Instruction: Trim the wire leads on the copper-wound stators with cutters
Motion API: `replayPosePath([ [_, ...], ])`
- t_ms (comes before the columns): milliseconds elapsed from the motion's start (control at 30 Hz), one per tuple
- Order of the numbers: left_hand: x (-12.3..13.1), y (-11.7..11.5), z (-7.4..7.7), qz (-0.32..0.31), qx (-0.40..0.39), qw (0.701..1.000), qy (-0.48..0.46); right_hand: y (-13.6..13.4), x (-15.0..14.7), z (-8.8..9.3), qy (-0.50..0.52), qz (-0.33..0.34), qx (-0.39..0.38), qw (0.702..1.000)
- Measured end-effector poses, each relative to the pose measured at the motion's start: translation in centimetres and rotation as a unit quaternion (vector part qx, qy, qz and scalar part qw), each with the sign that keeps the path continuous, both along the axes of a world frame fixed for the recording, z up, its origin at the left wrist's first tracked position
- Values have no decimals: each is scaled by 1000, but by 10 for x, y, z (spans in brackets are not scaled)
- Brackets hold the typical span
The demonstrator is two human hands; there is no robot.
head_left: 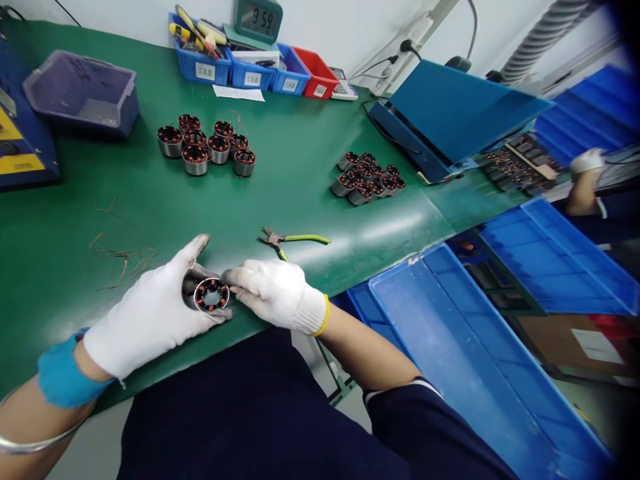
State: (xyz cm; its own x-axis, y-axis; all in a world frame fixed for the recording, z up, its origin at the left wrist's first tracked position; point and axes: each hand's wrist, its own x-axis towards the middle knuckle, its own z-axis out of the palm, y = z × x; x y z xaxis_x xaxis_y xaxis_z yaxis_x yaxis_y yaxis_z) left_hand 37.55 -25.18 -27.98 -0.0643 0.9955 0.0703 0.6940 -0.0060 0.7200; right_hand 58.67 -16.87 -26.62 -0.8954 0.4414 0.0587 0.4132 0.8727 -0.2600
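Note:
My left hand [155, 310], in a white glove with dark fingertips, is wrapped round a motor stator [212, 294] near the table's front edge. The stator is a metal ring with copper windings, its open end facing up towards me. My right hand [275, 293], in a white glove with a yellow cuff, has its fingers pinched together at the stator's right rim. What sits between those fingertips is too small to make out. Just beyond my right hand lie diagonal cutters [300, 238] with green handles. Loose bits of copper wire [125, 257] are scattered beyond my left hand.
Several stators stand in one group [195, 160] and more in another [367, 177]. A purple bin [80, 93], blue tool boxes [205, 67], a red box [315, 77] and a clock [259, 20] are behind. Right: a blue machine [450, 113], large blue trays [475, 353], another person's gloved hand [587, 161].

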Motion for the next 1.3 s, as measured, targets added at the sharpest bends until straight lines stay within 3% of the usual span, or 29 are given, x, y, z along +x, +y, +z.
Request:
replayPosePath([
  [200, 1, 1, 11, -31, -46, 997, 45, 7, -11, -3, -78, -53, 53, 994],
  [433, 0, 0, 17, -46, -75, 994, 60, -9, 9, 10, -182, 13, 90, 979],
  [500, 0, 1, 15, -42, -74, 994, 64, -13, 17, 14, -200, -3, 85, 976],
  [633, 0, 1, 15, -44, -65, 995, 59, -17, 23, 25, -102, -93, 118, 983],
  [700, 0, 1, 15, -47, -52, 996, 57, -21, 16, 29, -41, -101, 123, 986],
  [900, -1, 2, 18, -62, -39, 995, 66, -25, -10, 17, -138, -52, 78, 986],
  [1067, 0, 2, 17, -82, -49, 993, 64, -22, -3, 8, -133, -20, 114, 984],
  [1300, -4, 2, 11, -86, -29, 991, 97, -17, 7, 8, -127, -57, 93, 986],
])
